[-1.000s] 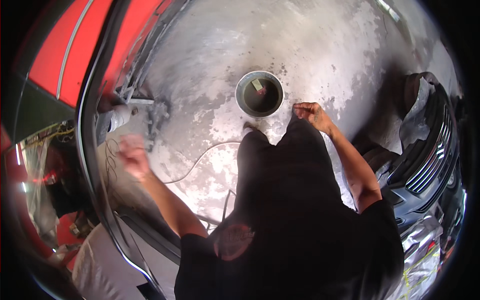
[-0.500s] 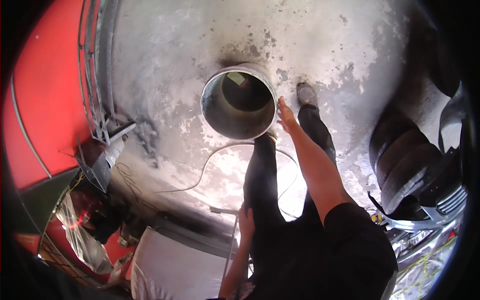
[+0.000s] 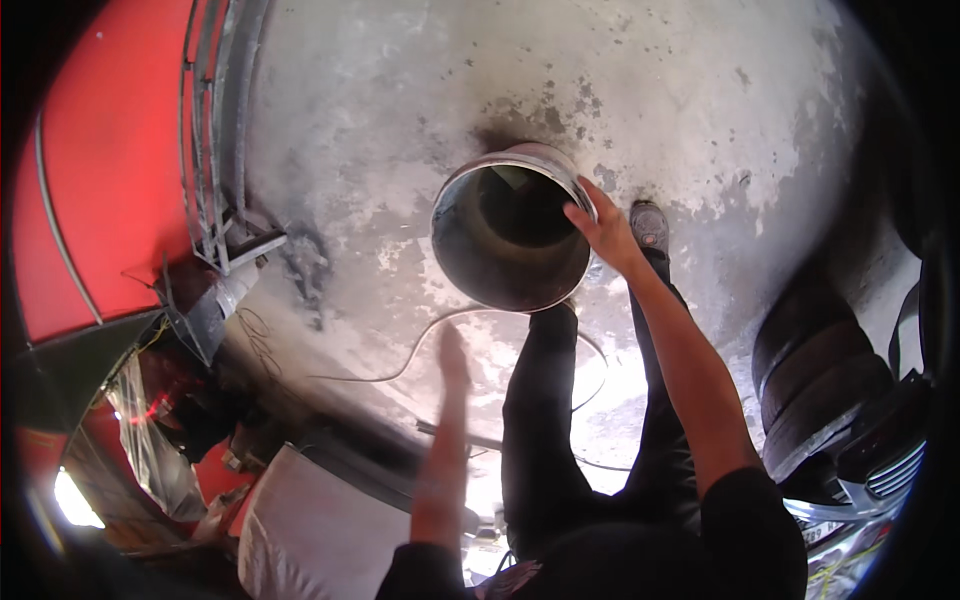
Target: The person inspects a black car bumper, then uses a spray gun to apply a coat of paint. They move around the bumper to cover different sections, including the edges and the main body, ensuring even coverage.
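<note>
A wide, open-topped grey metal cylinder [image 3: 470,268] stands on the floor in front of my feet, its dark inside facing up. At its right edge my right hand [image 3: 608,232] is closed on the rim, the thumb over the inner side and the fingers along the edge. Something pale lies deep inside, too dim to make out. My left hand [image 3: 453,358] is raised in the air below and left of the cylinder, touching nothing that I can see. Motion smears its fingers.
A thin cable [image 3: 400,368] curls across the floor by my legs. On the left stand a metal frame [image 3: 222,150] and a large red panel [image 3: 110,190]. Stacked tires [image 3: 815,370] are at the right, and a pale padded piece [image 3: 320,530] lies lower left.
My right hand has gone from beside the cylinder to a hold on its rim. My left hand has come up from beside my leg toward the cylinder. The whole view has shifted slightly.
</note>
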Available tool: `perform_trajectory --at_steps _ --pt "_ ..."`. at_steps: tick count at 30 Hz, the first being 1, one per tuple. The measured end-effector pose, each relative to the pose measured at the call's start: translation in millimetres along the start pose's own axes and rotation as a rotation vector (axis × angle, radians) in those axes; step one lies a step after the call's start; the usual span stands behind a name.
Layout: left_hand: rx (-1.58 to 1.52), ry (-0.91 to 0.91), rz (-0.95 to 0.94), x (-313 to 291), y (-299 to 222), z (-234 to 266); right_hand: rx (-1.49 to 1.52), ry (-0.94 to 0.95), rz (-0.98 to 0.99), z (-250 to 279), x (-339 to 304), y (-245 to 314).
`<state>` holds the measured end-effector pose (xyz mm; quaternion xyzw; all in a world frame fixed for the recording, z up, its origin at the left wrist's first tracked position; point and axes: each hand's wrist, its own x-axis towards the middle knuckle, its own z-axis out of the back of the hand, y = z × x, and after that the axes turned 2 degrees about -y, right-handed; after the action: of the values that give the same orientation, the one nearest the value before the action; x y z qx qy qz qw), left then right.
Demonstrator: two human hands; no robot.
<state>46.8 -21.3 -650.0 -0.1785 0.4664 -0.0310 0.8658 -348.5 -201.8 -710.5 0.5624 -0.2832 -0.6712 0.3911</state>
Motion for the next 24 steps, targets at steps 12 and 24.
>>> perform_trajectory --at_steps 12,24 --pt "0.501 0.466 -0.258 183.3 -258.7 -166.5 0.145 -0.029 -0.219 126.8 -141.6 -98.0" --pt "-0.076 0.8 -0.31 -37.9 -106.1 -62.5 0.073 -0.508 -0.344 213.0 -391.3 -169.1"
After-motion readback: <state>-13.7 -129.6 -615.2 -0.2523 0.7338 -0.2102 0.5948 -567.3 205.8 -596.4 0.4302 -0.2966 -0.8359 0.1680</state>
